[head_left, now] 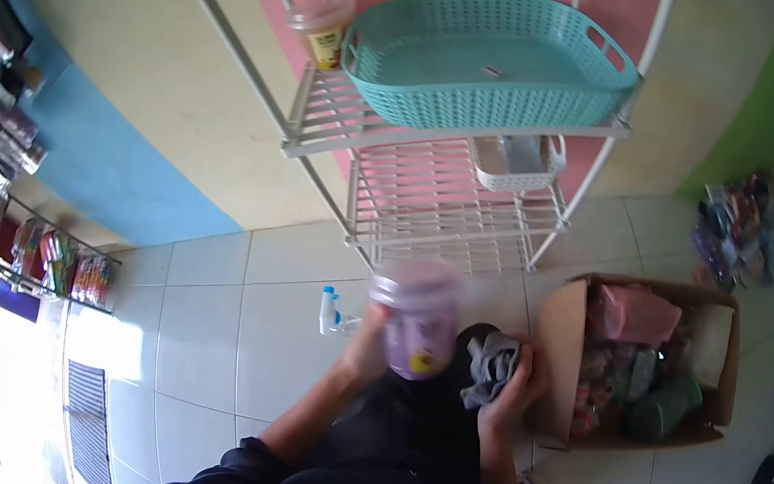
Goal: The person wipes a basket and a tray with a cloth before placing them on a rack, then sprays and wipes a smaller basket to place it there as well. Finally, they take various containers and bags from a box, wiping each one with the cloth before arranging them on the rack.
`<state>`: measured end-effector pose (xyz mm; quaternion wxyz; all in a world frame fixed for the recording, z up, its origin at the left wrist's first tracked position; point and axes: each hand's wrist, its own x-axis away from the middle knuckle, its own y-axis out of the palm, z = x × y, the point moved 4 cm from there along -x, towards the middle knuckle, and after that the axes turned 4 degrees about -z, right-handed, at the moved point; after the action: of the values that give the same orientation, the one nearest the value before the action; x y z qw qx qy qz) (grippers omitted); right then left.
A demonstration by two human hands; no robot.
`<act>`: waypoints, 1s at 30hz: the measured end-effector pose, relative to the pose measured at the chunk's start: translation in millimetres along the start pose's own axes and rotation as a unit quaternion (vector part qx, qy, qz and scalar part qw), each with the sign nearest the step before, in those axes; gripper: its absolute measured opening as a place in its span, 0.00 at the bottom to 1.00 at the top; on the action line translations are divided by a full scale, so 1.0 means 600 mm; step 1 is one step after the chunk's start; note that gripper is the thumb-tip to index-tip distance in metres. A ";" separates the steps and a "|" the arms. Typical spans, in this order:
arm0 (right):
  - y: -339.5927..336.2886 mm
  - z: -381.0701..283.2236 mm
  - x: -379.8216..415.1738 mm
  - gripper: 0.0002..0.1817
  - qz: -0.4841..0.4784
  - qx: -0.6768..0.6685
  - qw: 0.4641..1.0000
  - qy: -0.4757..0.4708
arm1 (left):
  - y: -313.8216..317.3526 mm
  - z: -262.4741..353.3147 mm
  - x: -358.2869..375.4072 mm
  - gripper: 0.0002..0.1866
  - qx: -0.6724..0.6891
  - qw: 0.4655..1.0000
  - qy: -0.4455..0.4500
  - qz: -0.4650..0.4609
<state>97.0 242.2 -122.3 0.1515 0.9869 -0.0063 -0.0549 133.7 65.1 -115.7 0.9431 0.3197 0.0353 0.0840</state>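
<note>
My left hand grips a pinkish-purple lidded jar from its left side; the jar is slightly blurred and has a yellow spot near its base. In my right hand is a crumpled grey cloth, bunched between thumb and fingers, a little right of the jar. Behind my left hand, a spray bottle with a blue tip stands on the tiled floor.
A white rack ahead carries a turquoise basket, a lidded cup and, lower, a small white basket. At right sits an open cardboard box of mixed items. Hanging goods line the left.
</note>
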 end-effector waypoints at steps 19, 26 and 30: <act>-0.096 0.299 0.163 0.14 -0.045 -0.129 0.926 0.352 | -0.187 0.417 -0.293 0.35 -0.144 0.947 0.264 -0.110; -0.097 0.307 0.164 0.15 -0.050 -0.097 0.927 0.360 | -0.214 0.407 -0.344 0.32 -0.114 0.956 0.175 -0.205; -0.085 0.294 0.156 0.15 -0.070 -0.107 0.937 0.325 | -0.206 0.400 -0.360 0.32 -0.122 0.956 0.167 -0.211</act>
<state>170.5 235.3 -315.0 0.2461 0.9268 0.1185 0.2579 -33.3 -213.8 2.3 0.9520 0.1689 0.2479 -0.0608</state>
